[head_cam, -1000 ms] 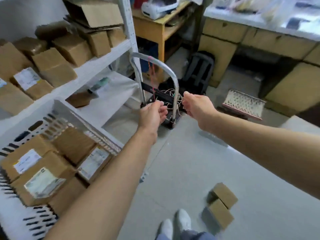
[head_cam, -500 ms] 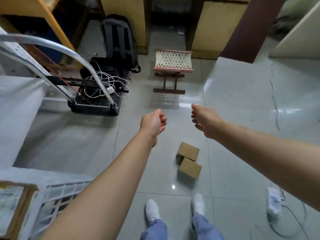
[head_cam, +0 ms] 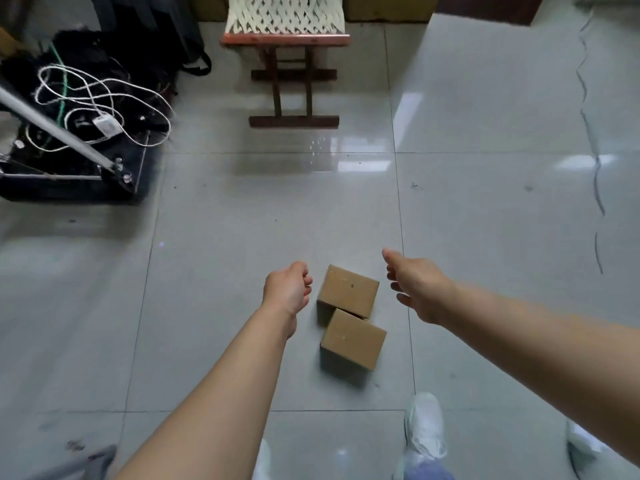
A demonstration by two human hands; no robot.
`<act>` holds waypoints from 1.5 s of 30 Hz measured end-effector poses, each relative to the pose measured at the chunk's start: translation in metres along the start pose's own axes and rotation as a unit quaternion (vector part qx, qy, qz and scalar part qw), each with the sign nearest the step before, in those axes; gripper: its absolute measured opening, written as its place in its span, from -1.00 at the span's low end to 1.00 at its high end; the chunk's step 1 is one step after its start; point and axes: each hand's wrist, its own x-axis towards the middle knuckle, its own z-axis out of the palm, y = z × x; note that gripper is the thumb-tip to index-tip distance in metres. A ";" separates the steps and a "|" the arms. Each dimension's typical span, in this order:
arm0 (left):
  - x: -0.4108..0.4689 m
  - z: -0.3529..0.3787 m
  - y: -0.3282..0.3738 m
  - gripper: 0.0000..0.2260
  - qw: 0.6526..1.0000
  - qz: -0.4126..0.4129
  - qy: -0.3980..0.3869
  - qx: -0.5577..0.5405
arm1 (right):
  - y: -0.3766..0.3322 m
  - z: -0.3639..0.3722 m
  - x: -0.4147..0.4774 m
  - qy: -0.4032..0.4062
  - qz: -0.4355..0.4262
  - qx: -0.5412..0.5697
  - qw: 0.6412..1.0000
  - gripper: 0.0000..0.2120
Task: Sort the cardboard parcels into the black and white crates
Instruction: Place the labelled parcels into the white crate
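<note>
Now off the trolley handle and reaching down empty, left hand (head_cam: 287, 289) loosely curled, right hand (head_cam: 414, 287) half open, either side of two cardboard parcels (head_cam: 348, 291) touching on the floor, pickup likely next

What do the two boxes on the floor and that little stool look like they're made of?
Far parcel and near parcel: plain brown cardboard, matte, with sharp folded edges. Stool: dark reddish frame, likely wood, with a cream woven seat, cord or webbing by its zigzag weave.
</note>
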 end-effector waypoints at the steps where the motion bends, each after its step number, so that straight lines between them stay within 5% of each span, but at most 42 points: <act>1: 0.021 0.011 -0.011 -0.84 1.000 -0.004 0.003 0.006 | 0.012 0.001 0.024 -0.002 0.013 0.004 1.000 -0.40; 12: 0.214 0.086 -0.118 -0.72 0.992 0.012 -0.011 0.122 | 0.118 0.055 0.223 -0.016 0.077 0.090 0.993 -0.41; 15: 0.238 0.092 -0.135 -0.79 0.993 -0.005 -0.048 0.110 | 0.135 0.072 0.241 -0.035 0.081 0.122 0.989 -0.46; 21: 0.216 0.076 -0.119 -0.57 0.994 -0.012 -0.068 0.082 | 0.112 0.071 0.222 -0.009 0.036 0.140 0.989 -0.67; 28: 0.093 0.013 -0.006 -0.66 0.999 0.017 -0.048 0.012 | 0.002 0.051 0.090 0.003 -0.057 0.088 0.994 -0.60; 36: -0.130 -0.117 0.152 -0.73 0.989 0.129 -0.002 -0.068 | -0.143 0.046 -0.164 -0.059 -0.165 0.066 0.982 -0.51; 45: -0.377 -0.266 0.223 -0.73 0.964 0.221 0.061 -0.134 | -0.224 0.062 -0.433 -0.108 -0.288 0.008 0.952 -0.41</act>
